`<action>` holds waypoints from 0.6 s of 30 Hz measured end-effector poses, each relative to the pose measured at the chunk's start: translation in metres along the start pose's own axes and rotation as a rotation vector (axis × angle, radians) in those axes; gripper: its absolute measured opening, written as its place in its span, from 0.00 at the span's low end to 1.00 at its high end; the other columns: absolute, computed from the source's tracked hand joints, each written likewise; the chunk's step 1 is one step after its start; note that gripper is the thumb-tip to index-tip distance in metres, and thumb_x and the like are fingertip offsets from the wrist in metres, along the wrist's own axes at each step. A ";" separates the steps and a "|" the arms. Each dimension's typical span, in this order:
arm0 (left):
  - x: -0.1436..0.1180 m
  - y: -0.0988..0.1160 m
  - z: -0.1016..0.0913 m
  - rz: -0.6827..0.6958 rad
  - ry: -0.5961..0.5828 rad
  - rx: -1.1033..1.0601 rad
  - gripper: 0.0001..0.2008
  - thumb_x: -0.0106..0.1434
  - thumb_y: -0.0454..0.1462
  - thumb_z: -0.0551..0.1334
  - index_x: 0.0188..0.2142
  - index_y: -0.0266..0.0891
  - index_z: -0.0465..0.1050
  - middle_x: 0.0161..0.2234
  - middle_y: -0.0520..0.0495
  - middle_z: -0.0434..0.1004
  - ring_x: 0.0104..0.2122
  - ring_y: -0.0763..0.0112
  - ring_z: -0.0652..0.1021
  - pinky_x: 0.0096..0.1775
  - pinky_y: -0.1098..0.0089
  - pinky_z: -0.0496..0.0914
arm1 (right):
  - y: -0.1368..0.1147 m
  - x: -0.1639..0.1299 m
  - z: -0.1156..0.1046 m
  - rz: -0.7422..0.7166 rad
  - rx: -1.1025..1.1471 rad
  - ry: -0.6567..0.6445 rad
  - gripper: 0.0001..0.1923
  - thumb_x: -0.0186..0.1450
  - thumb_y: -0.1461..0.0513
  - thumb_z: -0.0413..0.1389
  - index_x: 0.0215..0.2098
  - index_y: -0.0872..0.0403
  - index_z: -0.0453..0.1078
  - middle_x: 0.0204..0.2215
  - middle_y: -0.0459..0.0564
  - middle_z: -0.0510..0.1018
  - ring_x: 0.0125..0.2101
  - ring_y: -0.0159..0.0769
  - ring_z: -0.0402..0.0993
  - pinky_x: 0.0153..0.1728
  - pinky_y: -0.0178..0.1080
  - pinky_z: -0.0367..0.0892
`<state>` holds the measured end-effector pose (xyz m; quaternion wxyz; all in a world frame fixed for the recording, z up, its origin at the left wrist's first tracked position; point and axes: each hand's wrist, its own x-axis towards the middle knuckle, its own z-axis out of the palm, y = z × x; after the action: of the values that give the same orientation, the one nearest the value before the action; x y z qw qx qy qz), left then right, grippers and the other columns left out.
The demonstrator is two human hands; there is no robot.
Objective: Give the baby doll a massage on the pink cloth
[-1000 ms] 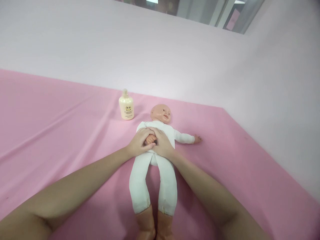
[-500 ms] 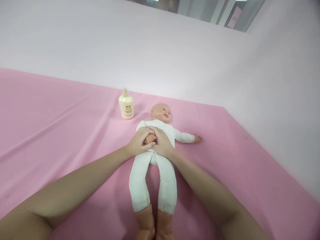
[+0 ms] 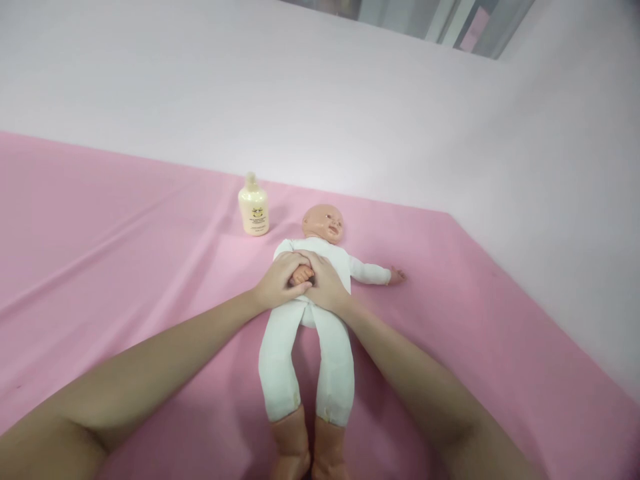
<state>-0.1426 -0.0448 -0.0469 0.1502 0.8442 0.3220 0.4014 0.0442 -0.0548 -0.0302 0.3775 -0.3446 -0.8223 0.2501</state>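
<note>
Across a pink cloth-covered surface [image 3: 125,253], bounded by pale walls meeting in a corner at right, lies a doll [image 3: 313,313] on its back, head away from the viewer. Compared with the earlier frame, both hands remain in place; the view has shifted only slightly. Left hand [image 3: 277,283] and right hand [image 3: 327,287] close together over the doll's small hand on its chest, grip curled around it. White bodysuit, tan feet, one arm outstretched. A cream bottle [image 3: 254,208] stands near the head.
</note>
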 end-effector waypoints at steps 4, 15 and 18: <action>0.000 0.000 0.000 -0.008 0.003 -0.013 0.17 0.65 0.48 0.63 0.48 0.42 0.72 0.45 0.40 0.80 0.46 0.52 0.78 0.53 0.51 0.71 | -0.001 0.000 0.000 0.024 -0.017 0.006 0.33 0.62 0.58 0.62 0.65 0.51 0.67 0.60 0.56 0.79 0.58 0.51 0.75 0.64 0.55 0.65; 0.000 0.001 0.001 -0.012 0.009 -0.002 0.18 0.65 0.50 0.62 0.48 0.43 0.72 0.44 0.42 0.80 0.45 0.53 0.78 0.52 0.51 0.71 | -0.001 0.000 -0.001 -0.003 -0.012 0.011 0.33 0.62 0.59 0.62 0.65 0.51 0.67 0.61 0.56 0.78 0.59 0.52 0.75 0.64 0.56 0.65; 0.000 0.001 0.001 -0.002 0.018 -0.005 0.17 0.66 0.50 0.62 0.48 0.43 0.72 0.44 0.42 0.80 0.45 0.53 0.78 0.52 0.52 0.71 | -0.002 0.001 -0.001 -0.009 -0.003 0.012 0.32 0.61 0.60 0.62 0.64 0.52 0.67 0.60 0.57 0.79 0.58 0.53 0.76 0.64 0.58 0.65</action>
<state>-0.1417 -0.0458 -0.0467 0.1497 0.8400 0.3232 0.4093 0.0440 -0.0556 -0.0278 0.3828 -0.3430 -0.8221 0.2450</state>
